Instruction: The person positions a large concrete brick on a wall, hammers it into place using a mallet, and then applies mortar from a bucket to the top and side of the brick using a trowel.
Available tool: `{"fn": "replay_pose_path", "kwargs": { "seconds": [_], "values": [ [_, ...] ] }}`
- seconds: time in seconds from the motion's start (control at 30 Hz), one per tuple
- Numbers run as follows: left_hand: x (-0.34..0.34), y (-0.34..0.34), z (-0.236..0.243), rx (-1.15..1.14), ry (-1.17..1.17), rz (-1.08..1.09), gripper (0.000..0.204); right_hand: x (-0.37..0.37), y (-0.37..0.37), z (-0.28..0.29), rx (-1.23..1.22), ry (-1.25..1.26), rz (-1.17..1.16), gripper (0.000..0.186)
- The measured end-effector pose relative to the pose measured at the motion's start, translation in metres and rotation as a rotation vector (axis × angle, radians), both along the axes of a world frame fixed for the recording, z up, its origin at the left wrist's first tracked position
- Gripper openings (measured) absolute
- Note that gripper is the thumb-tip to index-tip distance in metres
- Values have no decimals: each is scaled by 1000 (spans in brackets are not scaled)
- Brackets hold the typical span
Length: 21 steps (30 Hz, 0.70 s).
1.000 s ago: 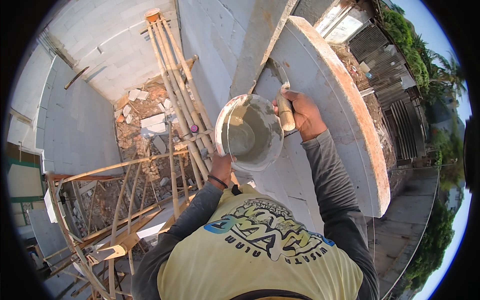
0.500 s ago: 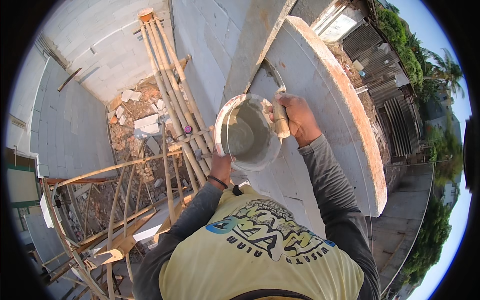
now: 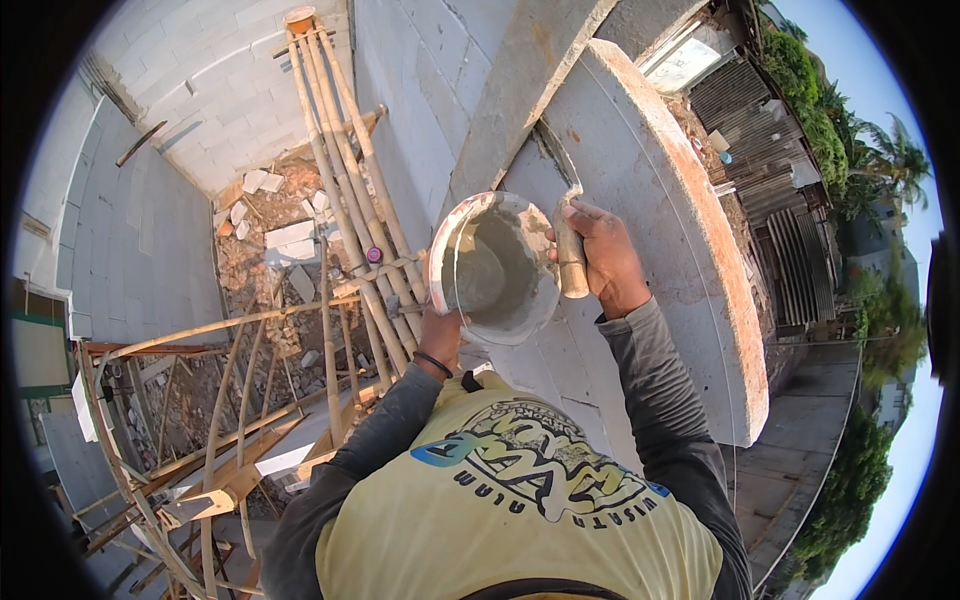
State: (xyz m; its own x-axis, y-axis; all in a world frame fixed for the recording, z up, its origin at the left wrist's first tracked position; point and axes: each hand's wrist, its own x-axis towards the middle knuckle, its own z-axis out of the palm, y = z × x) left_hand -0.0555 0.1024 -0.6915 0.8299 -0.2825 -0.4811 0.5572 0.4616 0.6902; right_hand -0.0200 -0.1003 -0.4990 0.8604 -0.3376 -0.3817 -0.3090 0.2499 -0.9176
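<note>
My left hand [image 3: 440,336] grips the near left side of a round bucket [image 3: 545,305], its fingers partly hidden by the rim. Wet grey mortar [image 3: 482,280] lies in the bottom, and smears of it coat the inner wall. In my right hand [image 3: 608,260] is a trowel [image 3: 571,258], held by its wooden handle just right of the bucket. The trowel's thin blade points away from me, edge-on, over the grey block wall [image 3: 640,220]. A slanting grey beam-like strip [image 3: 520,95] meets the wall beyond the bucket.
Bamboo poles [image 3: 350,185] run along the left, with an orange container [image 3: 299,18] at their far end. Rubble and broken blocks [image 3: 290,243] lie far below. A bamboo and timber scaffold [image 3: 225,430] stands at lower left. A thin string [image 3: 735,480] hangs at the right.
My right hand and the trowel have shifted slightly right and toward me, away from the bucket's rim. The bucket stays in my left hand, almost in the same place.
</note>
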Motion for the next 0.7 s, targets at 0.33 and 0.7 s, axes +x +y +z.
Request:
{"fn": "replay_pose_path", "kwargs": {
  "seconds": [0.33,0.7],
  "values": [
    [0,-1,-9,14,-2,-1,27,21,2,-9,60,-2,-72,20],
    [-10,5,-17,39,-10,-54,33,-13,7,2,24,-41,-95,34]
  ]
}}
